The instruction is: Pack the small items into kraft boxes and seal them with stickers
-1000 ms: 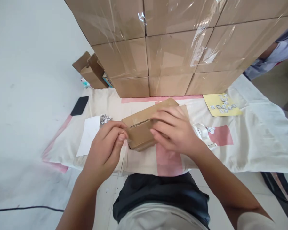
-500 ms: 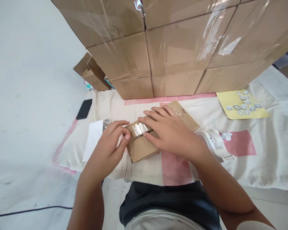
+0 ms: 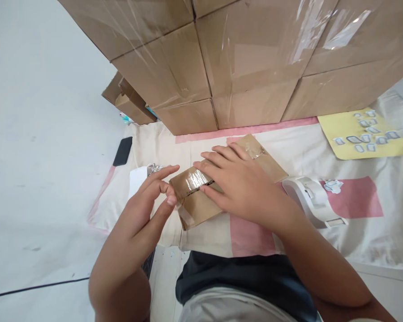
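A small flat cardboard box lies at a slant on the cloth, with shiny clear tape along its seam. My right hand rests flat across its top, fingers spread and pressing on it. At the box's left end, my left hand pinches thumb and index finger together. A translucent strip of clear tape runs from those fingertips onto the box's corner. The other fingers of that hand stay loosely extended.
Large taped cardboard boxes stand stacked behind. A white tape dispenser sits to the right, below a yellow sheet with small stickers. On the left are a black phone, white paper and an opened carton.
My left hand has moved slightly left, away from the box's end, and the tape strip at the corner now shows. My right hand stays on the box. The camera view has shifted.
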{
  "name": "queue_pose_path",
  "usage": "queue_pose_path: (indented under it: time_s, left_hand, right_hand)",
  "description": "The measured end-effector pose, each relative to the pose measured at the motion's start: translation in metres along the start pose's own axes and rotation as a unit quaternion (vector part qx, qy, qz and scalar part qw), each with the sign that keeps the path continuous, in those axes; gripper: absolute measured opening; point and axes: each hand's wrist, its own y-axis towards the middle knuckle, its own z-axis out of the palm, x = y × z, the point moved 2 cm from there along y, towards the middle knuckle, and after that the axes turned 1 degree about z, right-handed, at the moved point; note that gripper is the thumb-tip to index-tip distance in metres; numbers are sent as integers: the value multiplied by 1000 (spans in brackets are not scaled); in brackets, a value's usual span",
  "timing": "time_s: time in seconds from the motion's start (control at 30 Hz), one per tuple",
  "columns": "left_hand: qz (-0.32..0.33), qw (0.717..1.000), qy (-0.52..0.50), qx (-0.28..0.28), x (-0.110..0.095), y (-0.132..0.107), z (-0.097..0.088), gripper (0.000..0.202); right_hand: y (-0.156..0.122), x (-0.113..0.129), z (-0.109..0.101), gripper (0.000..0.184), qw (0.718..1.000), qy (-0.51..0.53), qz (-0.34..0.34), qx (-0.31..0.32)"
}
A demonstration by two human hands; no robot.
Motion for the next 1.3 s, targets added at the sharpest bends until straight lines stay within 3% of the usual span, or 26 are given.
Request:
queue_pose_path:
  time_s: [0.17,0.33,0.53,0.7,0.83,0.93,1.07,1.13,1.23,1.3]
  left_hand:
    - [-30,998,32,41,7,12,9,18]
    - [-8,992,92,81,15,20,18,22]
    - [-10,990,115,77,17,17,19,28]
    - [-34,995,92,21,23,20,20,67]
    - [-108,993,-29,25,36,25,32,45]
    - [-111,989,-94,-6,43,27,41,32]
    - [-108,988,-107,-30,47,28,43,29]
    - [-99,989,-111,5,46,26,40,39]
    - [-78,986,-113,98,46,17,36,84]
    - [-68,986,-94,122,43,8,34,109]
  right_hand:
    - [-1,-1,-1,34,1000,8,0,9]
    - [-2,-2,0,31,1000,14,-5,-7]
    - [-2,-1,1,28,1000,13,-4,-9]
    - [-3,-1,1,31,1000,10,-1,-3]
    - [-1,-1,0,32,1000,2,10,5]
    - [1,-1,0,32,1000,-4,21,8]
    - [2,-1,3,32,999,-12,44,-2]
    - [3,-1,4,32,998,-15,56,-10]
    - [3,-1,5,31,996,-26,85,-23]
    - [4,0,5,31,994,-35,100,-31]
